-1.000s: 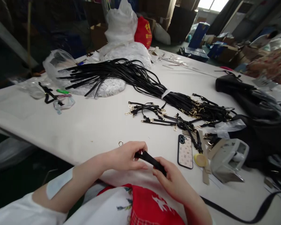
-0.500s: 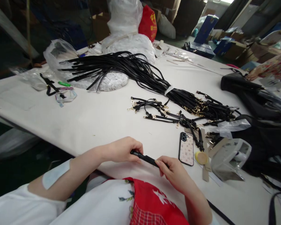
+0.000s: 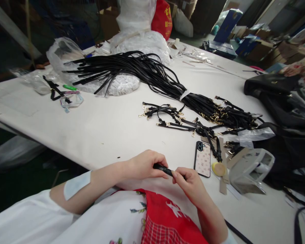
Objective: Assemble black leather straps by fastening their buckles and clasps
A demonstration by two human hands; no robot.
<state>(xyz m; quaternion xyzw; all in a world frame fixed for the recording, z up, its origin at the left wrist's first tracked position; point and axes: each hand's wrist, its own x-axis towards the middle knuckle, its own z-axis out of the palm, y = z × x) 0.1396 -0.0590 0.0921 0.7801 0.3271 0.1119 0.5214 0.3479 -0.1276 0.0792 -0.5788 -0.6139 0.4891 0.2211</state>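
Observation:
Close to the table's near edge, my left hand (image 3: 148,165) and my right hand (image 3: 189,183) hold a black strap (image 3: 165,169) between them. Fingers and thumb of each hand are closed on it, and only a short stretch shows in the gap. A black length, perhaps the same strap, emerges beyond my right forearm at lower right. Past my hands lie short black straps with gold clasps (image 3: 170,113). Behind them runs a long bundle of black straps (image 3: 152,74), bound with a white band (image 3: 184,95).
A phone in a patterned case (image 3: 202,159) lies right of my hands, beside a yellow round item (image 3: 219,168) and a clear plastic holder (image 3: 251,171). Black bags (image 3: 271,88) fill the right side. Plastic-wrapped goods (image 3: 142,44) stand at the back. Another person's patterned sleeve (image 3: 301,69) shows far right.
My left hand has slid right along the strap, closer to my right hand, so less of it shows between them. A small dark bit now lies on the table beside my left forearm.

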